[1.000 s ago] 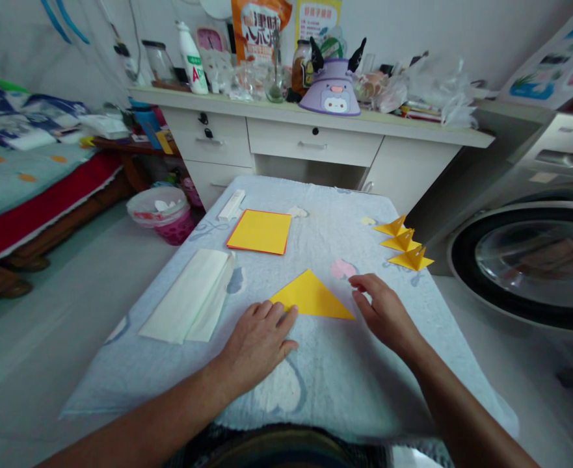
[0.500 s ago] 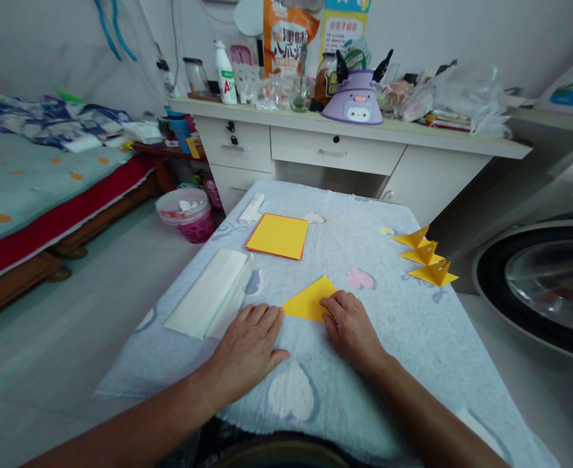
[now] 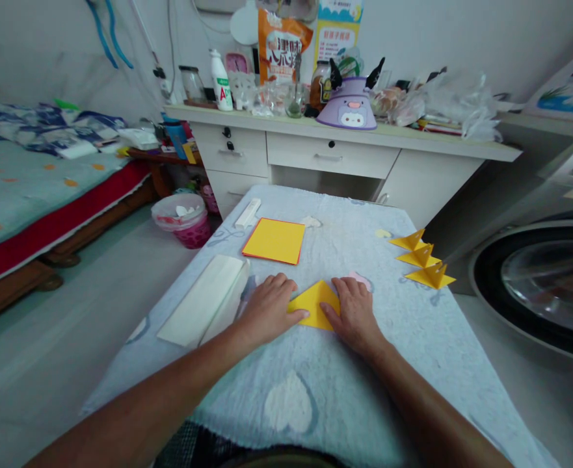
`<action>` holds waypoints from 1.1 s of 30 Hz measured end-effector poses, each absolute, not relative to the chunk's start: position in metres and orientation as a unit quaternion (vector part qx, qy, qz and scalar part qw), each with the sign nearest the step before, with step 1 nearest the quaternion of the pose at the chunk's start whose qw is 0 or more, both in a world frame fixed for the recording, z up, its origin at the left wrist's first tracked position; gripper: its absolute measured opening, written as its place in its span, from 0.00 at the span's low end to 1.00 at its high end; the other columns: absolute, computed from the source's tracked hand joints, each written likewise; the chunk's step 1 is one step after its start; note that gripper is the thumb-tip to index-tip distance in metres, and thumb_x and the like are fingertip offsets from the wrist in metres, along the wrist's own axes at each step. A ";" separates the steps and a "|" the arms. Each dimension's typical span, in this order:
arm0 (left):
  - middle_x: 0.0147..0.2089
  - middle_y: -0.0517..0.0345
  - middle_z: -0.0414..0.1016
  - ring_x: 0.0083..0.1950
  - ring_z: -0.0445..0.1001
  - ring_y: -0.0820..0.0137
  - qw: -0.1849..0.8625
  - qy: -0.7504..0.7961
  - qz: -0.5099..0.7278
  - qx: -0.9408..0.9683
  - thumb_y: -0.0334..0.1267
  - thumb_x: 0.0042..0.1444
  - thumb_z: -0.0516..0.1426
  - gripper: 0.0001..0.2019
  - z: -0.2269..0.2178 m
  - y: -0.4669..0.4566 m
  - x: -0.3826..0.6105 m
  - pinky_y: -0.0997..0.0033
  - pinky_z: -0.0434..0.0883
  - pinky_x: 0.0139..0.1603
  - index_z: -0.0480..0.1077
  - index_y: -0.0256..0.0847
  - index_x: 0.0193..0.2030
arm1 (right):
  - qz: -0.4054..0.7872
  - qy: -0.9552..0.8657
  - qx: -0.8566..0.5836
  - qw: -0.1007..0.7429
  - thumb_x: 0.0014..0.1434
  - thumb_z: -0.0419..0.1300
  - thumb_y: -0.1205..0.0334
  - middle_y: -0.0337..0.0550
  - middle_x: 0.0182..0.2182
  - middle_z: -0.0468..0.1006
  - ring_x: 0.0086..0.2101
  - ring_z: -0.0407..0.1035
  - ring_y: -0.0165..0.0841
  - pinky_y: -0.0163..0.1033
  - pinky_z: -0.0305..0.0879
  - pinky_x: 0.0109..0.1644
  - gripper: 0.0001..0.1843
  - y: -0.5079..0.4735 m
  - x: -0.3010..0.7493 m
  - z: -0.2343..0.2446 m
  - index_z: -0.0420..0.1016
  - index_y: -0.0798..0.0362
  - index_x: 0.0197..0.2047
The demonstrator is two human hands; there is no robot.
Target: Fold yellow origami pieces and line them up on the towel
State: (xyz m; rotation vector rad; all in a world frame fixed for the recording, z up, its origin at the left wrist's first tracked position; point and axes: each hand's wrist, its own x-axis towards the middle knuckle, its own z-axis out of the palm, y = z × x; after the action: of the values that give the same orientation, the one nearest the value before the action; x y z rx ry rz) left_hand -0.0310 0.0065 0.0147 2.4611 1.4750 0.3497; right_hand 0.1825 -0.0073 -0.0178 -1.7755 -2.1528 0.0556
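A folded yellow sheet of paper [image 3: 316, 304] lies on the cloth-covered table, its peak pointing away from me. My left hand [image 3: 272, 307] is at its left corner, with the thumb resting on the paper and the fingers along the edge. On the opposite side my right hand [image 3: 355, 313] grips the right edge, thumb on top; that corner is hidden beneath the hand. Beyond them sits a stack of square yellow paper [image 3: 274, 240] with a red-orange edge showing below. Several folded yellow paper shapes [image 3: 430, 276] stand in a row at the right.
A pack of white tissues [image 3: 203, 302] lies left of my left hand, and a small white box [image 3: 248, 213] farther back. The patterned tablecloth [image 3: 364, 403] covers the table. A white desk [image 3: 335, 159] stands behind, a washing machine [image 3: 554, 286] at right, a pink bin [image 3: 188, 227] at left.
My left hand has moved up and right onto the paper, its thumb now on top. My right hand has shifted to the right edge with its fingers stretched farther forward. The view has tilted slightly.
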 end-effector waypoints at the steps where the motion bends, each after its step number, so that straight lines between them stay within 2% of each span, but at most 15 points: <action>1: 0.45 0.52 0.69 0.49 0.67 0.57 0.134 0.511 0.118 0.841 0.49 0.51 0.63 0.18 0.012 0.010 -0.026 0.59 0.65 0.51 0.68 0.39 0.42 | 0.014 -0.755 -0.632 0.174 0.60 0.57 0.49 0.57 0.51 0.70 0.49 0.62 0.50 0.54 0.59 0.52 0.27 -0.007 0.182 -0.019 0.67 0.57 0.57; 3: 0.44 0.53 0.69 0.48 0.66 0.57 0.148 0.513 0.134 0.835 0.50 0.46 0.65 0.20 0.007 0.012 -0.019 0.59 0.65 0.50 0.67 0.40 0.40 | 0.011 -0.752 -0.635 0.177 0.61 0.55 0.47 0.56 0.50 0.70 0.49 0.62 0.49 0.53 0.59 0.51 0.26 -0.008 0.184 -0.021 0.68 0.55 0.56; 7: 0.43 0.56 0.67 0.47 0.64 0.60 0.182 0.509 0.184 0.821 0.43 0.43 0.67 0.18 0.000 0.009 -0.018 0.61 0.65 0.49 0.66 0.41 0.38 | 0.049 -0.763 -0.611 0.206 0.62 0.55 0.51 0.51 0.46 0.72 0.46 0.63 0.45 0.51 0.59 0.50 0.18 -0.007 0.191 -0.018 0.73 0.52 0.49; 11: 0.45 0.56 0.67 0.49 0.66 0.62 0.247 0.482 0.235 0.807 0.36 0.46 0.64 0.15 -0.003 0.008 -0.023 0.61 0.65 0.51 0.67 0.42 0.40 | 0.116 -0.765 -0.579 0.258 0.60 0.57 0.58 0.49 0.43 0.73 0.45 0.64 0.42 0.50 0.59 0.51 0.10 -0.008 0.194 -0.012 0.72 0.52 0.43; 14: 0.45 0.57 0.69 0.47 0.69 0.65 0.345 0.452 0.278 0.774 0.38 0.52 0.60 0.11 0.000 0.010 -0.024 0.64 0.67 0.49 0.67 0.42 0.42 | 0.148 -0.768 -0.540 0.310 0.60 0.55 0.65 0.47 0.41 0.73 0.44 0.64 0.40 0.49 0.60 0.52 0.04 -0.009 0.195 -0.006 0.70 0.51 0.39; 17: 0.42 0.56 0.72 0.43 0.72 0.67 0.459 0.435 0.302 0.714 0.46 0.61 0.53 0.12 0.003 0.015 -0.026 0.68 0.69 0.44 0.67 0.42 0.46 | 0.131 -0.776 -0.502 0.359 0.61 0.53 0.69 0.45 0.41 0.73 0.46 0.65 0.39 0.50 0.61 0.54 0.06 -0.012 0.196 0.000 0.69 0.49 0.38; 20: 0.42 0.55 0.74 0.44 0.73 0.66 0.519 0.429 0.316 0.668 0.50 0.65 0.47 0.18 0.002 0.021 -0.028 0.68 0.68 0.45 0.69 0.40 0.47 | 0.074 -0.786 -0.474 0.391 0.62 0.53 0.71 0.45 0.42 0.72 0.46 0.66 0.38 0.50 0.62 0.54 0.09 -0.016 0.196 0.006 0.69 0.48 0.40; 24: 0.40 0.56 0.75 0.42 0.73 0.66 0.524 0.465 0.333 0.631 0.47 0.60 0.54 0.14 -0.007 0.029 -0.031 0.68 0.67 0.45 0.72 0.39 0.42 | -0.002 -0.802 -0.438 0.406 0.61 0.52 0.75 0.46 0.41 0.74 0.42 0.69 0.35 0.42 0.69 0.44 0.13 -0.024 0.193 0.014 0.69 0.48 0.44; 27: 0.38 0.57 0.74 0.41 0.73 0.67 0.546 0.483 0.363 0.580 0.44 0.54 0.58 0.14 -0.011 0.033 -0.032 0.69 0.68 0.44 0.71 0.39 0.44 | -0.058 -0.806 -0.427 0.405 0.60 0.53 0.75 0.47 0.42 0.76 0.39 0.71 0.33 0.38 0.70 0.38 0.14 -0.032 0.192 0.018 0.70 0.49 0.44; 33: 0.42 0.56 0.75 0.43 0.74 0.67 0.634 0.437 0.409 0.489 0.42 0.51 0.61 0.16 0.001 0.030 -0.034 0.69 0.68 0.46 0.69 0.38 0.44 | -0.111 -0.812 -0.404 0.408 0.61 0.56 0.74 0.47 0.43 0.80 0.38 0.75 0.33 0.39 0.71 0.39 0.15 -0.041 0.197 0.021 0.71 0.47 0.47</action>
State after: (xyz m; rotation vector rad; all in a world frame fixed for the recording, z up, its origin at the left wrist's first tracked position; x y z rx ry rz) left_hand -0.0337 0.0302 0.0013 1.1184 0.9992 0.9362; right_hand 0.1965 -0.0412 0.0207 -1.0175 -2.0458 -0.2811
